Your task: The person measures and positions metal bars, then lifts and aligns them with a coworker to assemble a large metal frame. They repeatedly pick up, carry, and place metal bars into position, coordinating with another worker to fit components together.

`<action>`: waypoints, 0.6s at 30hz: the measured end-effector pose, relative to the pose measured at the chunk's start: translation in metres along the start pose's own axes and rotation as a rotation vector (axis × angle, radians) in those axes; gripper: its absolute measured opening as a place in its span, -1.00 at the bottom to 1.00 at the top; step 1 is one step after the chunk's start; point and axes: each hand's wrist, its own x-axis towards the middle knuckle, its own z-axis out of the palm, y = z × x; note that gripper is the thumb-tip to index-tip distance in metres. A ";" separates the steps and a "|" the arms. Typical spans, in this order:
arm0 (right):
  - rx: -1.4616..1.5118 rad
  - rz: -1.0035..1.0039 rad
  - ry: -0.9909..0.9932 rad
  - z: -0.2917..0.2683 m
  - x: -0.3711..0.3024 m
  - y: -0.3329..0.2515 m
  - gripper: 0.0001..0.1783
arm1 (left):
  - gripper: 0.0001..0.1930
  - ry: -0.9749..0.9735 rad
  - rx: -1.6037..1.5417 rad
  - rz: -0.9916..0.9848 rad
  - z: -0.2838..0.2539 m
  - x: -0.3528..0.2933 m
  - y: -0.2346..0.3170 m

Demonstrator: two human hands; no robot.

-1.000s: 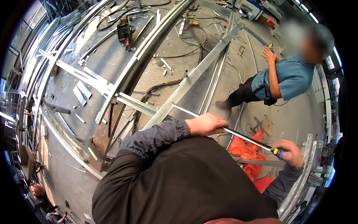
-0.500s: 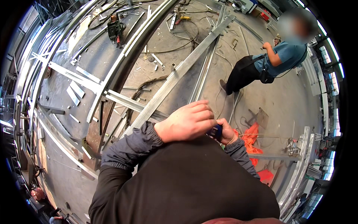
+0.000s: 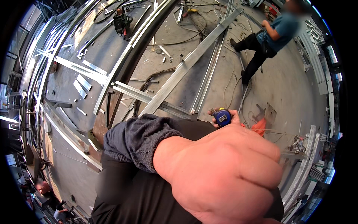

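Left hand (image 3: 223, 171) is filling the near view, raised close to the camera, fingers curled into a loose fist; cannot tell whether it is gripping anything. Grey sleeve (image 3: 138, 140) is bunching at that wrist. Right hand (image 3: 228, 116) is showing just beyond it, fingers wrapping a blue tape measure (image 3: 222, 117) and clasping it firmly, held in front of the body above the floor. Long steel beam (image 3: 186, 65) is lying diagonally across the concrete floor (image 3: 291, 86) below. A second person (image 3: 266, 41) in a blue shirt is standing well apart, upper right. Orange object (image 3: 260, 126) is lying near the right hand.
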 end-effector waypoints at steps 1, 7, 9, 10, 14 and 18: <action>0.030 -0.019 0.005 -0.005 0.000 0.002 -0.39 | -0.77 -0.016 0.015 0.035 0.000 0.005 0.001; 0.111 -0.129 0.021 -0.001 -0.010 0.010 -0.50 | -0.75 -0.004 -0.001 -0.085 0.011 0.011 -0.007; 0.135 -0.151 0.001 -0.010 -0.012 0.013 -0.49 | -0.75 0.027 -0.049 -0.131 0.019 0.009 -0.010; 0.146 -0.171 -0.007 -0.015 -0.013 0.014 -0.49 | -0.74 0.057 -0.090 -0.154 0.022 0.008 -0.012; 0.142 -0.280 0.009 -0.022 -0.010 0.020 -0.48 | -0.73 0.143 -0.250 -0.220 0.039 0.000 -0.017; 0.183 -0.285 0.036 -0.022 -0.014 0.022 -0.50 | -0.73 0.055 -0.433 -0.253 0.032 0.006 -0.018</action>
